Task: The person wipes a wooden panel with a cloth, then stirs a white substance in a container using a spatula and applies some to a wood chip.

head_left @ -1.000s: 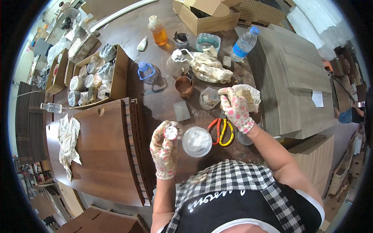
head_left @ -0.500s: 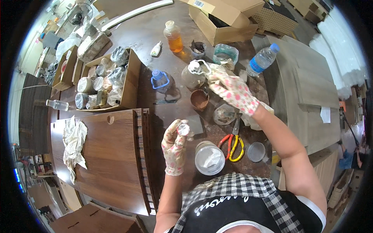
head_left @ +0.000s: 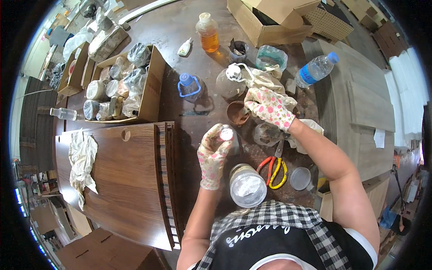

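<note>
My left hand [head_left: 213, 157], in a white glove with pink print, holds up a small round cap [head_left: 226, 133] with white material in it. My right hand [head_left: 271, 108], gloved alike, is pinched at the rim of a brown cup [head_left: 237, 113]; a pale sliver shows below its fingertips, too small to name. A jar of white powder [head_left: 248, 186] stands open near my body. Beside it lie scissors with red and yellow handles [head_left: 272, 172] and a round clear lid [head_left: 300, 178]. A clear jar [head_left: 266, 134] sits below my right hand.
Behind the cup stand a clear jug with a white handle [head_left: 229, 85], a blue-capped jug [head_left: 191, 90], an orange-liquid bottle [head_left: 208, 36] and a water bottle [head_left: 315, 71]. At left, a carton of wrapped jars [head_left: 154, 85] stands behind stacked brown boards [head_left: 121, 166]. Grey boards [head_left: 369, 99] lie right.
My right hand has come down from the pale cloth to the brown cup, its fingers now pinched. My left hand has risen with the cap, its white contents turned upward. The whole view has shifted slightly.
</note>
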The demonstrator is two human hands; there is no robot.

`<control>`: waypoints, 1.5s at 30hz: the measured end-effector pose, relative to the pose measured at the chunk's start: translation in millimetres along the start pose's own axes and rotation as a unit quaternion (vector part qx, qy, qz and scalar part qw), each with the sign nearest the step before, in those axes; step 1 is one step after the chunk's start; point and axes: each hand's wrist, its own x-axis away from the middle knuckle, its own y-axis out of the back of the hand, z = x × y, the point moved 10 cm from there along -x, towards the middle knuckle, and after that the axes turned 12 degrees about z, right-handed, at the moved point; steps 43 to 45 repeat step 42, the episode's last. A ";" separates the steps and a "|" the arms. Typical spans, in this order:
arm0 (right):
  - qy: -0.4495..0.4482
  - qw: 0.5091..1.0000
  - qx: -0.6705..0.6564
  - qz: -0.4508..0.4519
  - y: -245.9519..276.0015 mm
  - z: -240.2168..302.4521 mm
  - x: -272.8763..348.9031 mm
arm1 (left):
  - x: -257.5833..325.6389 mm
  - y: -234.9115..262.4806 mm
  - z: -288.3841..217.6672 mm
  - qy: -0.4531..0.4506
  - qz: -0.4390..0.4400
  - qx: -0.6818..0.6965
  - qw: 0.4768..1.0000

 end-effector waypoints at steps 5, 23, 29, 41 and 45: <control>-0.136 0.958 -0.251 0.012 -17.7 -42.5 9.9 | -7.4 -0.1 10.0 -0.015 0.002 0.007 1.000; -0.085 0.917 -0.386 -0.050 25.6 8.7 44.4 | -23.7 -1.5 15.1 -0.058 -0.001 -0.033 0.998; 0.116 0.986 -0.007 -0.121 47.3 85.5 57.4 | -24.6 -2.4 20.8 -0.040 0.008 0.020 0.999; 0.233 0.956 0.126 -0.124 39.4 120.9 78.2 | -21.7 -4.3 11.2 -0.075 0.019 -0.047 0.996; 0.237 0.956 0.127 -0.118 39.0 121.2 80.1 | -21.5 -4.6 11.3 -0.075 0.019 -0.047 0.996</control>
